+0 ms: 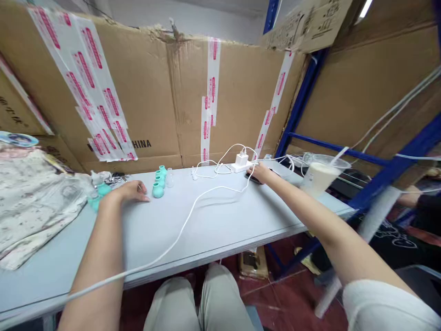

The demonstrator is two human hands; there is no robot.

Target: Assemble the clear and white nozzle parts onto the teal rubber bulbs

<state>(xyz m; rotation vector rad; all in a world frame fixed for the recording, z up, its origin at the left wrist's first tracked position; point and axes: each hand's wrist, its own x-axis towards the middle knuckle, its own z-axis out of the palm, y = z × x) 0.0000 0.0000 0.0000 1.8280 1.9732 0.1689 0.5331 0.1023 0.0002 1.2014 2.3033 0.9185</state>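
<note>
My left hand (pixel 132 191) rests at the left of the table, its fingers slightly bent and apart, with nothing visible in them. Just right of it stands a row of several small teal round pots (pixel 158 189) with open necks. A small clear piece (pixel 170 178) stands beside that row. At the back right, my right hand (pixel 261 173) is closed over a dark flat phone (pixel 255 179), which it partly covers. Close to that hand, a white charger plug (pixel 241 159) sits in a white power strip (pixel 237 167).
A white cable (pixel 188 224) loops across the table towards me. Floral cloth (pixel 31 197) and bagged teal pieces (pixel 103 188) lie at left. A cup (pixel 319 174) with a straw stands at right, near a blue metal post (pixel 306 99). Cardboard (pixel 148 92) walls the back.
</note>
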